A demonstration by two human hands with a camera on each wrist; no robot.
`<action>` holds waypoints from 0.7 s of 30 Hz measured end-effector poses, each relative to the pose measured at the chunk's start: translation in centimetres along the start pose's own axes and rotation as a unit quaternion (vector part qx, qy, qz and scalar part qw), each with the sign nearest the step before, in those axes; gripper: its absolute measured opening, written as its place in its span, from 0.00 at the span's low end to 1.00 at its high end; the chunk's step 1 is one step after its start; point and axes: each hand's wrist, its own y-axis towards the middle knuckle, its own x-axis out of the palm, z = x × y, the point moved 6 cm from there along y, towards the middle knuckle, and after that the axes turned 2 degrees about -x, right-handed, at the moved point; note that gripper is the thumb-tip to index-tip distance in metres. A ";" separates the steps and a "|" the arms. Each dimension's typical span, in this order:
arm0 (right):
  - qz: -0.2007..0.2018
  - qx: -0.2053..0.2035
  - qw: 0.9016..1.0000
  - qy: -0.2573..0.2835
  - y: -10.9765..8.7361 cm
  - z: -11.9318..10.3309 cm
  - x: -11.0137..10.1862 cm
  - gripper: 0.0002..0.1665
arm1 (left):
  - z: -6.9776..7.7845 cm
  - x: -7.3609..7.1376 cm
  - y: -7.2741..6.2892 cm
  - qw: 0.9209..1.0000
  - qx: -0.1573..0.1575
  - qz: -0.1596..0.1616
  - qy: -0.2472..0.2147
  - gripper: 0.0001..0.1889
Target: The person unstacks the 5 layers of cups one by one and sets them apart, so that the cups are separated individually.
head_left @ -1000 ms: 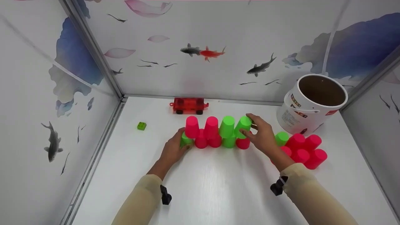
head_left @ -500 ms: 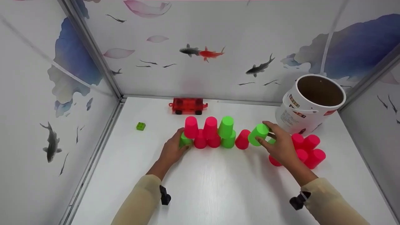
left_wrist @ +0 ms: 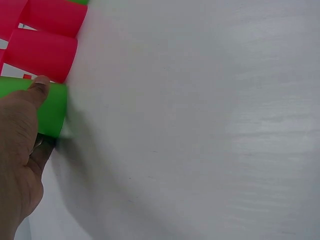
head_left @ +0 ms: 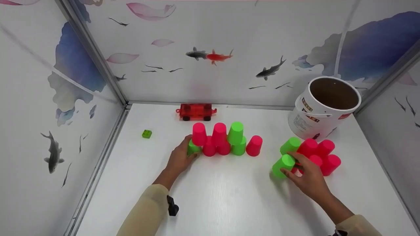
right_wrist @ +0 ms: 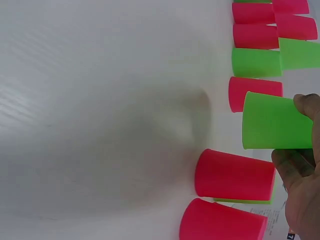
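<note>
My left hand [head_left: 178,161] grips a green cup [left_wrist: 52,115] at the left end of a row of upside-down cups, thumb on its near side. Behind that thumb the row goes on with two pink cups, a green cup [head_left: 239,147] and a pink cup [head_left: 254,146] standing a little apart. Two pink cups [head_left: 219,133] and a green cup [head_left: 236,132] sit on top as a second level. Over on the right, my right hand [head_left: 310,177] pinches another green cup [right_wrist: 275,122], mouth down, in front of a cluster of pink cups [head_left: 330,164] and one green cup [head_left: 290,146].
A white bucket [head_left: 303,123] with a handle stands at the back right corner. By the back wall is a red toy wagon [head_left: 196,111]. A small green block [head_left: 146,133] lies on the white table [head_left: 210,200] to the left. Patterned walls enclose the sides and back.
My right hand has lifted the green cup off the upper right end of the stack and carried it right and nearer, beside the cluster. My left hand keeps its grip in place.
</note>
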 end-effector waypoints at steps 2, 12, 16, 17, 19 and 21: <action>-0.005 0.006 1.000 0.001 -0.7 0.5 0.2 0.42 | 0.0 0.0 0.0 1.000 0.004 0.001 0.001 0.43; -0.016 0.037 0.999 -0.007 -2.7 3.1 0.5 0.42 | -0.2 0.1 0.1 1.000 0.003 0.001 0.002 0.43; -0.006 0.032 0.999 -0.005 -2.9 3.6 0.5 0.42 | 0.1 0.0 0.0 1.000 0.014 0.004 0.010 0.43; -0.005 0.030 1.000 -0.005 -3.0 3.7 0.5 0.42 | 0.1 0.0 0.0 1.000 0.017 0.005 0.012 0.43; -0.001 0.027 1.000 -0.005 -3.1 3.9 0.5 0.42 | 0.2 0.0 0.0 1.000 0.021 0.005 0.016 0.42; -0.002 0.028 1.000 -0.003 -3.2 4.1 0.5 0.43 | 0.2 0.0 0.0 1.000 0.017 0.005 0.019 0.42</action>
